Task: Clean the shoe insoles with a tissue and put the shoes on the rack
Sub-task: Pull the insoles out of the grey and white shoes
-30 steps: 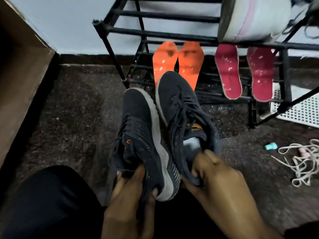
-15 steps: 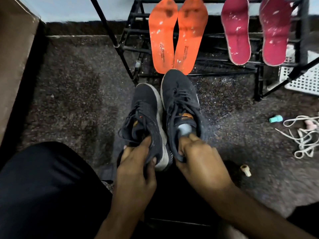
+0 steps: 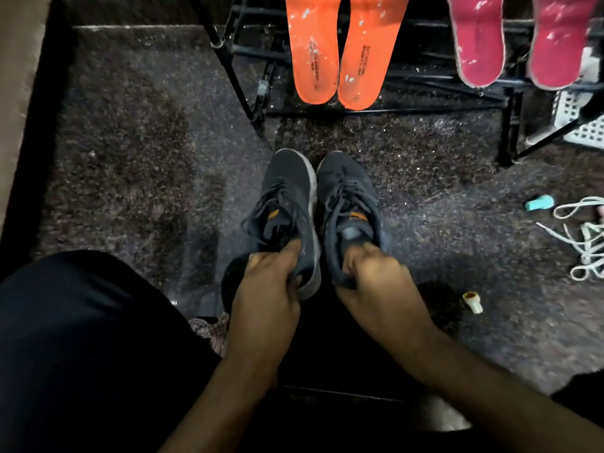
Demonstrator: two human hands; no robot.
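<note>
Both dark grey mesh sneakers [image 3: 318, 207] dropped toward the floor, left hand [image 3: 268, 289] and right hand [image 3: 372, 279] gripping their heels; I'd keep them level toward the black metal rack [image 3: 425, 76] at 12 o'clock.

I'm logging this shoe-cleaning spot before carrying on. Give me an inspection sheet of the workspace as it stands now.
Surface: dark speckled floor, dusted with pale specks near the rack.
Job's things: two dark shoes side by side; orange insoles and red insoles lean on the black rack; no tissue seen.
Clutter: teal cap, pale cap.
Hands: left hand grips the left shoe's heel; right hand grips the right shoe's.
Cables: none; loose white laces.
Surroundings: white basket, wooden panel.
</note>
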